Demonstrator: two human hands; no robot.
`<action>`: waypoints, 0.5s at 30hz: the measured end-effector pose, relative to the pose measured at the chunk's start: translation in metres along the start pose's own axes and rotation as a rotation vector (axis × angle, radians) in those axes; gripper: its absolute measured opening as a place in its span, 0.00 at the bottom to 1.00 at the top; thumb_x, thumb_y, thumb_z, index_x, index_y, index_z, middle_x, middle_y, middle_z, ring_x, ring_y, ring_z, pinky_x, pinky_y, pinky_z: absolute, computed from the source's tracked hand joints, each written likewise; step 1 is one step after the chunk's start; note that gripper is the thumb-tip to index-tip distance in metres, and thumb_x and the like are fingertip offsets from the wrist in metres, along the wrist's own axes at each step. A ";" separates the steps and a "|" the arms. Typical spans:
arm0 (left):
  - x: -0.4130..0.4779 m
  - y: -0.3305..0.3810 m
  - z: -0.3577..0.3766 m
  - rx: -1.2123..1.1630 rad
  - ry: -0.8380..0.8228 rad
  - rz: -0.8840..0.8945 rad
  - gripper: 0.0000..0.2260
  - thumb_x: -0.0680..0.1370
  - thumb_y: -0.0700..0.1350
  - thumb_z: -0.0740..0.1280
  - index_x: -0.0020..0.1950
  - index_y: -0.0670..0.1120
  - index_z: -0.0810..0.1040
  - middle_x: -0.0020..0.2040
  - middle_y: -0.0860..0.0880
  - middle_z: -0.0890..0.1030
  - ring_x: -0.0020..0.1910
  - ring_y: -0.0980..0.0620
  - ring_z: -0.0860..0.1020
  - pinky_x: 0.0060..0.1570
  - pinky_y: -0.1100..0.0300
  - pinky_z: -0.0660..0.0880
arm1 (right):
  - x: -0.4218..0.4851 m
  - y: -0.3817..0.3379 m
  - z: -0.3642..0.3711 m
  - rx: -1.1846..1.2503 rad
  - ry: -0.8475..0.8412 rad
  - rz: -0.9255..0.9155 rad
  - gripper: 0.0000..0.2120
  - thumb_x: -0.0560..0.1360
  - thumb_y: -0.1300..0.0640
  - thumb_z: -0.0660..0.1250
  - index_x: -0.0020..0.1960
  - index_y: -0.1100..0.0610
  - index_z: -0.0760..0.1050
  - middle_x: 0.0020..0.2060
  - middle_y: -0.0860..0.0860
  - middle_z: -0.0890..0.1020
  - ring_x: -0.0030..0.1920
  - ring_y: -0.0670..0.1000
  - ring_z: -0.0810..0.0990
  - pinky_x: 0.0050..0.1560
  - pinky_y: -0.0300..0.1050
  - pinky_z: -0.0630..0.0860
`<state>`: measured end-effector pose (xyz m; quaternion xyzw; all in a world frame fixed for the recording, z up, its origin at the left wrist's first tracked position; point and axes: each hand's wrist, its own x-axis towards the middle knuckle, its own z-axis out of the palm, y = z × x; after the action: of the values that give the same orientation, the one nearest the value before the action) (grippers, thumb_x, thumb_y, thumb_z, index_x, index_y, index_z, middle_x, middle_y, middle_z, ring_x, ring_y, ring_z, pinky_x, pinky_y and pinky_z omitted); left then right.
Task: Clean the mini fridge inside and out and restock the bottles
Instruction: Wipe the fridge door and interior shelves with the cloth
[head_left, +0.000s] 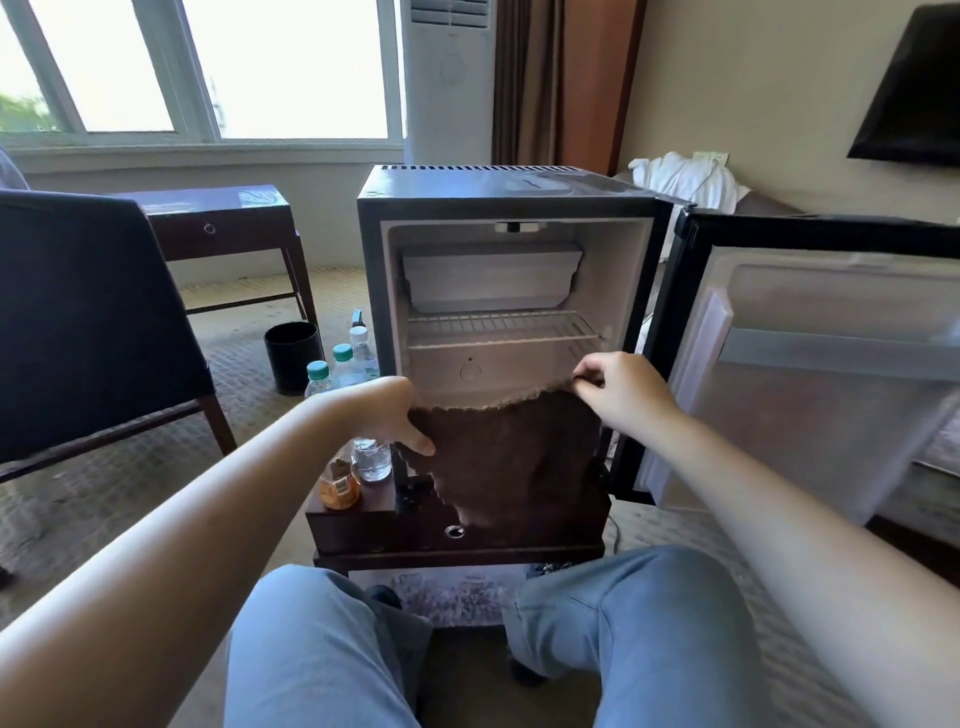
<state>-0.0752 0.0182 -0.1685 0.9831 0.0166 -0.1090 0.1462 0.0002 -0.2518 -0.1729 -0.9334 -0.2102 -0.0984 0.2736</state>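
Squarely ahead, mini fridge (493, 182) stands on a low wooden table (395, 538), door (810, 395) swung wide to the right. Brown cloth (511, 457) hangs spread across the lower opening: left hand (400, 415) grips its left edge, right hand (623, 389) pinches the top right corner (thumb and fingers closed on the hem). Water bottles (343, 364) cluster just left of the fridge

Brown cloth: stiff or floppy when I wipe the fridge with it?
Likely floppy: the cloth sags between the left hand and right hand and hangs in folds. Probably light, since a fingertip pinch holds it.
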 end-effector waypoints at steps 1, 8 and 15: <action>0.001 -0.004 0.000 -0.062 0.037 -0.012 0.12 0.70 0.49 0.75 0.47 0.43 0.82 0.34 0.53 0.79 0.33 0.55 0.77 0.32 0.67 0.69 | 0.001 0.004 0.000 0.059 -0.027 0.038 0.05 0.77 0.56 0.65 0.49 0.54 0.80 0.40 0.48 0.83 0.35 0.51 0.82 0.41 0.47 0.80; -0.004 -0.029 0.003 -0.641 0.282 -0.093 0.07 0.73 0.41 0.74 0.49 0.44 0.81 0.39 0.49 0.83 0.28 0.56 0.78 0.27 0.69 0.72 | 0.003 0.022 0.001 0.222 -0.139 0.143 0.10 0.75 0.65 0.67 0.45 0.50 0.80 0.44 0.48 0.82 0.41 0.52 0.83 0.48 0.48 0.81; -0.006 -0.023 0.016 -0.887 0.292 -0.080 0.08 0.80 0.42 0.64 0.59 0.49 0.73 0.44 0.43 0.83 0.31 0.44 0.83 0.26 0.57 0.79 | 0.002 0.017 0.006 0.415 -0.049 0.271 0.05 0.78 0.59 0.66 0.53 0.55 0.78 0.42 0.50 0.82 0.32 0.54 0.83 0.38 0.50 0.83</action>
<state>-0.0863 0.0352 -0.1883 0.8292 0.1200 0.0426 0.5442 0.0100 -0.2604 -0.1849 -0.8791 -0.1051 0.0070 0.4649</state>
